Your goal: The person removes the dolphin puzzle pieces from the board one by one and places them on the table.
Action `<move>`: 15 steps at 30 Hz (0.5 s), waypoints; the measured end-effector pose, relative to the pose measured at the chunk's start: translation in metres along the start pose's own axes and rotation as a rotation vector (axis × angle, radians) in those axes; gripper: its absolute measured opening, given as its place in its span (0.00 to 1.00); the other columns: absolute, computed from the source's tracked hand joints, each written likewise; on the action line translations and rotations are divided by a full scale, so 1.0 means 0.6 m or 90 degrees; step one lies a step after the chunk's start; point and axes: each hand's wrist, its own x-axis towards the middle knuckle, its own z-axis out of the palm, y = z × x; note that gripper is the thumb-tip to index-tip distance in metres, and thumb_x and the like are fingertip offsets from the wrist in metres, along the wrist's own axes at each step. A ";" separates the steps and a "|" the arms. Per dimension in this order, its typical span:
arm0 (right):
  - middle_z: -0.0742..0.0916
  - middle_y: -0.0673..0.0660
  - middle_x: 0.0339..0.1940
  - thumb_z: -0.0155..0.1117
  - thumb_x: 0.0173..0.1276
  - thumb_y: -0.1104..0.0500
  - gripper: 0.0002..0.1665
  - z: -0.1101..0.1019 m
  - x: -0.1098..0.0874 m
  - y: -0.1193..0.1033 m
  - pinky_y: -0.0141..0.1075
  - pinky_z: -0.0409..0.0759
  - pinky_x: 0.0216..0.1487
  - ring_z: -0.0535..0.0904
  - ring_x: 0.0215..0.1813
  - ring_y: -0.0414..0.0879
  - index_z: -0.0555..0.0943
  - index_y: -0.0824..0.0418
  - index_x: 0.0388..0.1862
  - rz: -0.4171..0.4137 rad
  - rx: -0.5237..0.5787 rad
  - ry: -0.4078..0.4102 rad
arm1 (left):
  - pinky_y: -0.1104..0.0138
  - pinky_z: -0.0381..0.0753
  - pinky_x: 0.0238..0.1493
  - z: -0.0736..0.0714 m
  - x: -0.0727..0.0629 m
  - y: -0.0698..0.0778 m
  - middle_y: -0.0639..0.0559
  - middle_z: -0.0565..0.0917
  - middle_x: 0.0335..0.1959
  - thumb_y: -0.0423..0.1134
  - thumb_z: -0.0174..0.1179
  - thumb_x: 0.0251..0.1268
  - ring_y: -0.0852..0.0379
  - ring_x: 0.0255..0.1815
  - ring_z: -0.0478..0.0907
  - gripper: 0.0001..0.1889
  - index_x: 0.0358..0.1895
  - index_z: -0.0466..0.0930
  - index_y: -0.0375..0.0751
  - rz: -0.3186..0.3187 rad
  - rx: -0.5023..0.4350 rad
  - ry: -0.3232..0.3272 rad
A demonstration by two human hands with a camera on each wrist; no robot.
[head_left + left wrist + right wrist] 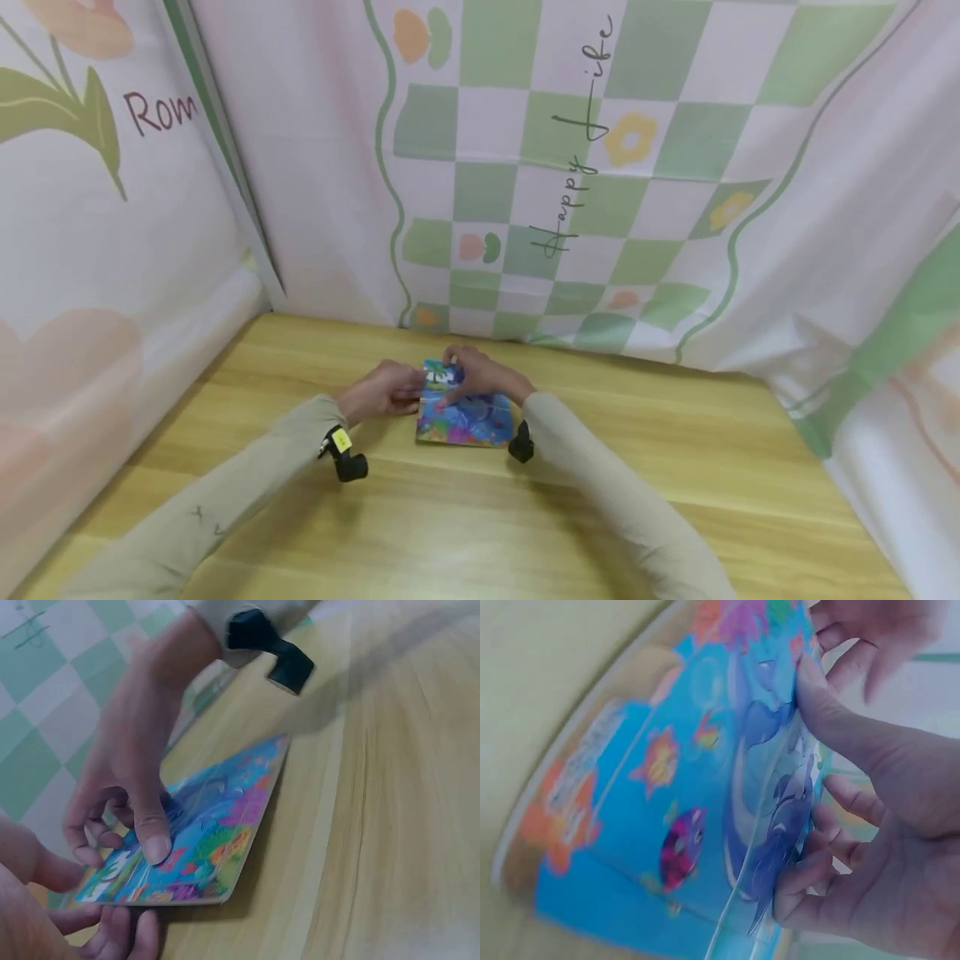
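Observation:
A thin square picture board [465,427] printed with a bright undersea scene lies tilted, partly lifted from the wooden table, in the middle of the head view. Shiny creases across its face in the right wrist view look like clear plastic film. My left hand [386,390] grips the board's left edge, several fingers beneath it in the left wrist view. My right hand [483,375] reaches over the far side. Its thumb touches the printed face, and its other fingers curl at the board [682,817], covering part of the dolphin picture.
The wooden table [450,533] extends around the board. Behind it hangs a green-and-white checkered curtain [487,192], with another printed cloth [150,250] along the left. Each wrist carries a small black camera, the left one [348,462] close above the table.

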 end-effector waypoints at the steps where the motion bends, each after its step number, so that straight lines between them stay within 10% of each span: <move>1: 0.77 0.64 0.57 0.83 0.61 0.55 0.34 -0.001 0.001 0.001 0.49 0.78 0.64 0.72 0.60 0.57 0.72 0.62 0.58 -0.003 0.008 0.003 | 0.65 0.92 0.37 0.000 0.002 -0.001 0.48 0.86 0.28 0.31 0.60 0.74 0.58 0.29 0.84 0.13 0.55 0.81 0.26 0.009 0.013 -0.008; 15: 0.79 0.60 0.51 0.79 0.64 0.57 0.26 0.002 -0.003 0.001 0.47 0.75 0.67 0.72 0.57 0.55 0.74 0.66 0.50 -0.033 -0.006 0.041 | 0.61 0.94 0.43 -0.002 0.011 -0.019 0.31 0.86 0.45 0.24 0.58 0.72 0.47 0.43 0.87 0.18 0.61 0.75 0.16 0.127 0.157 -0.067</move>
